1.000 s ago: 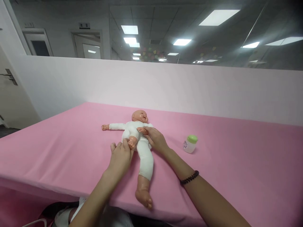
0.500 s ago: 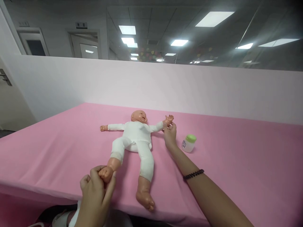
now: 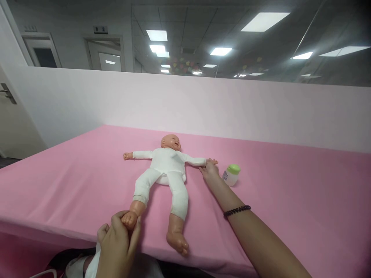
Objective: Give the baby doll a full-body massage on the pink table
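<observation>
A baby doll (image 3: 168,160) with a white cloth body lies on its back on the pink-covered table (image 3: 72,185), head away from me and arms spread. My left hand (image 3: 118,235) grips the doll's foot on the left, thumb on one side and fingers on the other. The doll's other leg rests on the cloth near the table's front edge. At the right, my right hand (image 3: 209,170) holds the doll's wrist low over the cloth, its fingers partly hidden. A dark coiled band circles my right forearm.
A small clear jar (image 3: 231,175) with a green lid leans on the cloth just right of my right hand. A white low wall (image 3: 203,104) runs behind the table, with glass above it. A door (image 3: 11,116) stands at the far left.
My right hand has brought the doll's arm down from a raised angle to nearly straight out sideways. My left hand still holds the foot, almost unmoved.
</observation>
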The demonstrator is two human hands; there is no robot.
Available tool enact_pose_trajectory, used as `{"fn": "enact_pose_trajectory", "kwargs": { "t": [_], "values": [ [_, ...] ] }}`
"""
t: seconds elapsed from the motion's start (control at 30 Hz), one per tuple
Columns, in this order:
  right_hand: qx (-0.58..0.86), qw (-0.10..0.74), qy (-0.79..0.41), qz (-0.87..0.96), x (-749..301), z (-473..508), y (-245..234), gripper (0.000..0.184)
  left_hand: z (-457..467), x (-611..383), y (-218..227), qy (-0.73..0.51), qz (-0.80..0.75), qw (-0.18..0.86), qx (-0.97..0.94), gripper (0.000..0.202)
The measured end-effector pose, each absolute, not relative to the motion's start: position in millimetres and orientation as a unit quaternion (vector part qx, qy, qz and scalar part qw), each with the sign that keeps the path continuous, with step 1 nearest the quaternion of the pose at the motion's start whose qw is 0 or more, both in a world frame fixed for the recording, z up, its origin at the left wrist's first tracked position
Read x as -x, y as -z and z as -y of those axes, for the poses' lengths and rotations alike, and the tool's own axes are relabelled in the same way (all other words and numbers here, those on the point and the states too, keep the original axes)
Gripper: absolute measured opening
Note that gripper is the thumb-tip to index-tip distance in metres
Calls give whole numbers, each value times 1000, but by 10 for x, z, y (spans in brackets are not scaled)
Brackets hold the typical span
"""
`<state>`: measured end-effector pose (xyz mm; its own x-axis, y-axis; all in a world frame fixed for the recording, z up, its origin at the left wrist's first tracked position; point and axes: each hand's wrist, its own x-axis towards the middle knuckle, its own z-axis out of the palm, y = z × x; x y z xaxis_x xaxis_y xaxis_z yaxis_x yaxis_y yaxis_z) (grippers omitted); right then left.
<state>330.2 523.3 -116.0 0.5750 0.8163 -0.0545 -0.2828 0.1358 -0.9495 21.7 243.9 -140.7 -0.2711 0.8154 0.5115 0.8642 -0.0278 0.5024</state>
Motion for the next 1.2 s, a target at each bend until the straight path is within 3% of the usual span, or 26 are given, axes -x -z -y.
{"fn": "enact_pose_trajectory", "kwargs": {
  "t": [0.1,0.23,0.43,0.6,0.67,0.87,1.1,1.2],
  "values": [
    [511,736,-346,280,-3170,-5137,994,45,-2468,-263,1218,412,691,48,593,31],
    [451,734,-220,458,-2944,-4944,756,56,-2675,-330,835,449,658,62,601,30],
    [406,621,-117,661,-2775,-4728,733,45,-3200,-549,374,364,643,15,674,19],
    [343,445,-59,825,-2773,-4666,773,36,-3446,-738,411,239,645,16,726,19],
    [329,416,-61,846,-2770,-4657,766,37,-3474,-766,465,225,641,14,733,20],
    [376,536,-110,748,-2790,-4675,730,38,-3283,-635,502,341,624,-19,703,14],
    [434,718,-256,479,-2950,-4899,711,53,-2648,-228,770,436,671,19,599,37],
    [457,743,-359,332,-3071,-5049,796,40,-2465,-116,1015,427,686,10,589,37]
  ]
}}
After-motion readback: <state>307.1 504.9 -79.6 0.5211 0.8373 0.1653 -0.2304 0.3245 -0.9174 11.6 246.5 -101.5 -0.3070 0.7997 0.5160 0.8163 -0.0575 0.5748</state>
